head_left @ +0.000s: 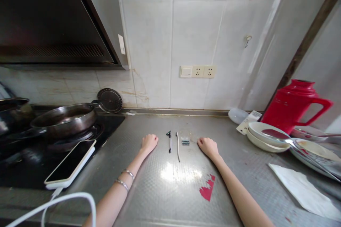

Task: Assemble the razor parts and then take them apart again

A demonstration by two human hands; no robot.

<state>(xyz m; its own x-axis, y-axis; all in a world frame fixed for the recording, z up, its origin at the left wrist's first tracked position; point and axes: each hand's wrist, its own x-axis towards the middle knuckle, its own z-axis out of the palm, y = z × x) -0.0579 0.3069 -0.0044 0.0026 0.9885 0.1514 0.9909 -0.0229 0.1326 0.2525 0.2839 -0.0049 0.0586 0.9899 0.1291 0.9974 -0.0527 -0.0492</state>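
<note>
My left hand (149, 143) rests closed on the metal counter (160, 198), left of a dark-headed razor (169, 142). A thin white toothbrush-like stick (178, 147) lies just right of the razor. Beside it is a small clear and dark piece (185, 141), perhaps razor cartridges. My right hand (207, 146) also rests on the counter, fingers curled in, to the right of that piece. Neither hand touches these small items, and nothing shows in either hand. Two bracelets circle my left wrist area.
A phone (70, 165) with a white cable lies left by the stove, where a steel pan (65, 118) stands. Stacked bowls (266, 136), a red thermos (291, 106) and a white napkin (303, 189) are at right. A red patch (207, 189) marks the counter.
</note>
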